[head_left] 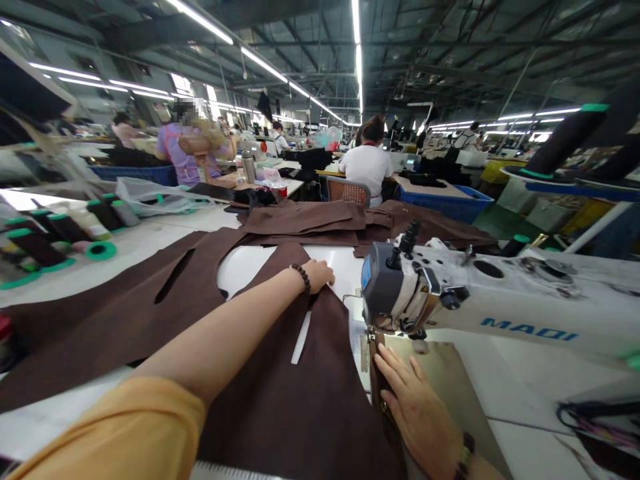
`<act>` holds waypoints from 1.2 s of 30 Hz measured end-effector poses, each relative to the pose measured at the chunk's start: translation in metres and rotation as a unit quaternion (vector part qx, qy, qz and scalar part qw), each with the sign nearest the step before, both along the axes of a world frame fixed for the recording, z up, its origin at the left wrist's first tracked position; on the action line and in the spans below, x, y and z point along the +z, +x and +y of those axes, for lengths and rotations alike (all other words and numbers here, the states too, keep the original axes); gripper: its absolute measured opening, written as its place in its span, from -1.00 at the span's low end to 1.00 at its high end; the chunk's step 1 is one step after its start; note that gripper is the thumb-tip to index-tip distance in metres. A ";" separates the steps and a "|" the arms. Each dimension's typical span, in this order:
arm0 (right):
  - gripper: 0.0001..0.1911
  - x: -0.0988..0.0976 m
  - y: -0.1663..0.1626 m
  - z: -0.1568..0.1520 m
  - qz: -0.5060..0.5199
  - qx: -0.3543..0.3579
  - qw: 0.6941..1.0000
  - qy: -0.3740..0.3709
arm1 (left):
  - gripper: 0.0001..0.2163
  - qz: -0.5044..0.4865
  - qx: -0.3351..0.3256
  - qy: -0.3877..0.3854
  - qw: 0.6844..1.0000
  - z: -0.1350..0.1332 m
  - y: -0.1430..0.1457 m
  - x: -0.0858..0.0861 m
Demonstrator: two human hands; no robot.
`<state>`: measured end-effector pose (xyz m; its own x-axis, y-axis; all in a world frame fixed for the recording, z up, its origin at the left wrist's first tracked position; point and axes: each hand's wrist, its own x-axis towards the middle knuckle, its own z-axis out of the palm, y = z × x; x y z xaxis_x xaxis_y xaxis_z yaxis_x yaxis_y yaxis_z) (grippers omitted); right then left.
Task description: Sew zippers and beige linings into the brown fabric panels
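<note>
My left hand (pixel 319 275), with a beaded bracelet at its wrist, reaches forward over a dark brown fabric panel (pixel 280 400). Its fingers are bent together on the panel's far end; the fingertips are partly hidden. A narrow slit in the panel shows the white table beneath. To the right, my right hand (pixel 417 400) lies flat with fingers stretched out on a khaki fabric piece (pixel 457 373). Beside its fingertips, a dark strip with small brass-coloured parts runs along the panel's edge, below the head of the sewing machine (pixel 400 287).
More brown panels (pixel 305 220) lie across the table ahead, and another slit panel (pixel 150 293) spreads left. Thread cones (pixel 65 233) stand at far left. A ruler edge (pixel 235 471) shows at the bottom. Co-workers (pixel 367 163) sit and stand beyond, near a blue bin (pixel 445 207).
</note>
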<state>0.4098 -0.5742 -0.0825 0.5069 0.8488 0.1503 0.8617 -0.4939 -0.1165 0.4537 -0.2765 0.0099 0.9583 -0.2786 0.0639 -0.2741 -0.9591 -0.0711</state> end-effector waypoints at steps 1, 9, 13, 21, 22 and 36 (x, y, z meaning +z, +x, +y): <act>-0.52 0.003 0.000 0.001 0.012 -0.006 1.000 -0.010 | -0.83 -0.014 0.003 0.004 1.000 0.002 -0.004 0.002; -0.50 0.010 0.000 0.002 0.061 -0.012 0.997 -0.055 | -0.57 -0.252 0.062 0.016 0.966 0.015 -0.089 0.002; -0.51 0.011 -0.001 0.003 0.053 -0.011 0.998 -0.029 | -0.33 -0.118 0.112 0.003 0.987 0.007 -0.074 -0.025; -0.52 0.018 -0.003 0.002 0.063 -0.013 0.998 -0.006 | -0.45 0.064 0.055 -0.011 0.996 0.003 -0.081 -0.056; -0.52 0.018 -0.003 0.002 0.065 -0.014 0.998 -0.004 | -0.46 0.082 0.045 -0.015 0.996 0.005 -0.088 -0.055; -0.51 0.022 -0.006 0.000 0.093 -0.034 0.995 0.002 | -0.13 0.274 -0.072 -0.101 0.954 -0.080 -0.212 -0.039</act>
